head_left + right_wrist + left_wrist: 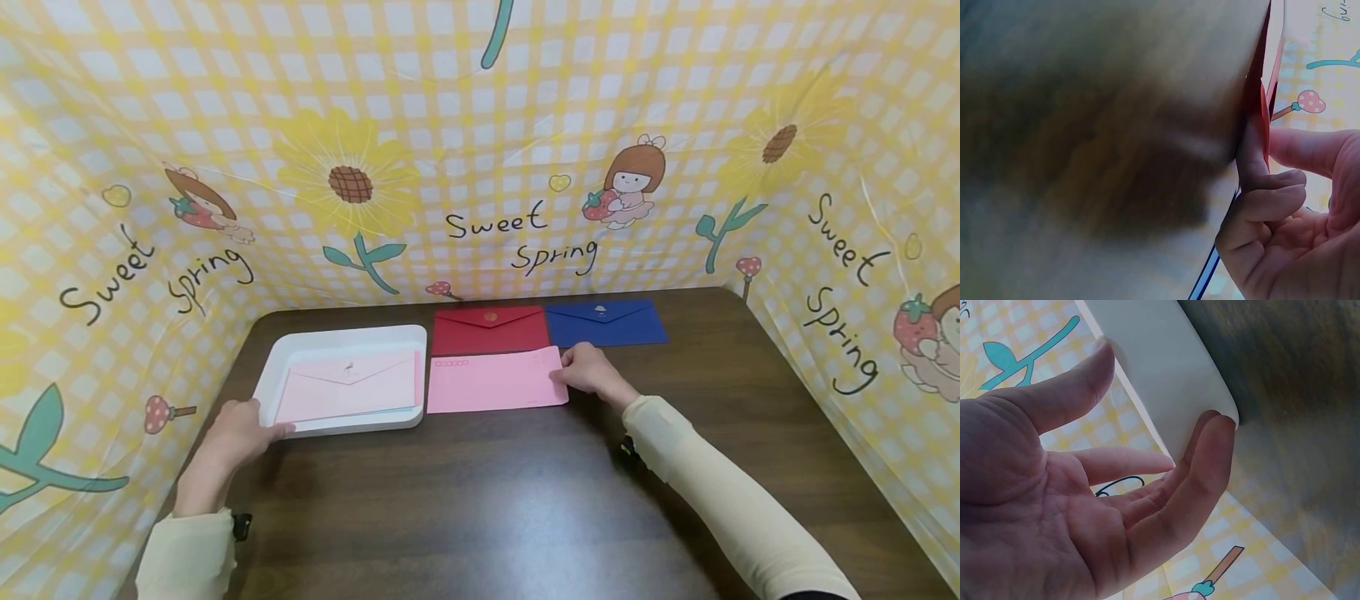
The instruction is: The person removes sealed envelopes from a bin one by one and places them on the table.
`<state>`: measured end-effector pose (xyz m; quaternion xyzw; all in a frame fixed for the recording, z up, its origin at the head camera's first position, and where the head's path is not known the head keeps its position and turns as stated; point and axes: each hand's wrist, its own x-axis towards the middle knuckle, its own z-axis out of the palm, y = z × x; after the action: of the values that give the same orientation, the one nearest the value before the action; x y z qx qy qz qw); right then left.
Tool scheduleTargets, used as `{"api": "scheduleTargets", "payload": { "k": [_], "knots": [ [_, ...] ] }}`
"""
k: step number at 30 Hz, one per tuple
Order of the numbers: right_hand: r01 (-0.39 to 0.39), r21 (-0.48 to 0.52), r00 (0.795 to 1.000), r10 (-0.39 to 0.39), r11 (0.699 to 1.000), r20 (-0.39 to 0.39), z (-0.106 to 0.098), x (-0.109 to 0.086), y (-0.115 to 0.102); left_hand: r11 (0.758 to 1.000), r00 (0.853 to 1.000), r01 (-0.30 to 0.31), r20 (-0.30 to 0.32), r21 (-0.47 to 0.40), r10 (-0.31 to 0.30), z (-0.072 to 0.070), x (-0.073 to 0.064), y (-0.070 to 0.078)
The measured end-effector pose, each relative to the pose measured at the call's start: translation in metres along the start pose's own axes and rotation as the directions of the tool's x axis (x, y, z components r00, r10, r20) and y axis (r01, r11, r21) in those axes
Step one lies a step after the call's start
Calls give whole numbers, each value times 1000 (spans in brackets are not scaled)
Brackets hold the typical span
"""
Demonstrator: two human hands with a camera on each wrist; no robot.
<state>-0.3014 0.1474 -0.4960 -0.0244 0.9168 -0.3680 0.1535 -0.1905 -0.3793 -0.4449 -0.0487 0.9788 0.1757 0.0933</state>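
Observation:
My left hand (238, 433) grips the white tray (300, 346) at its near left corner; the left wrist view shows thumb and fingers at the tray's side (1147, 369). Inside the tray lie a pale pink envelope (352, 396), its pointed flap facing up, and beneath it other envelopes, a light blue edge (390, 411) showing. With thumb and index finger my right hand (596, 373) pinches the right end of a pink envelope (495, 383). That envelope shows its plain side, with a row of small printed boxes, and is beside the tray.
Behind the pink envelope lie a red envelope (491, 333) and, to its right, a blue envelope (611, 325), both with flaps up. The dark wooden table (465, 508) meets yellow checked cloth (480, 142) at the back and both sides.

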Motion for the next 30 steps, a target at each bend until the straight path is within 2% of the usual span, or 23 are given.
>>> {"api": "scheduleTargets", "payload": {
  "k": [15, 21, 30],
  "knots": [
    [31, -53, 999, -32, 998, -19, 1, 4, 0, 1000, 1000, 10, 14, 3, -10, -1, -1, 1],
    [19, -67, 1000, -21, 998, -17, 1, 5, 0, 1000, 1000, 17, 17, 11, -17, 0, 0, 1],
    [-12, -152, 1000, 9, 988, -23, 2, 5, -5, 1000, 999, 24, 22, 10, -24, -1, 0, 2]
  ]
}}
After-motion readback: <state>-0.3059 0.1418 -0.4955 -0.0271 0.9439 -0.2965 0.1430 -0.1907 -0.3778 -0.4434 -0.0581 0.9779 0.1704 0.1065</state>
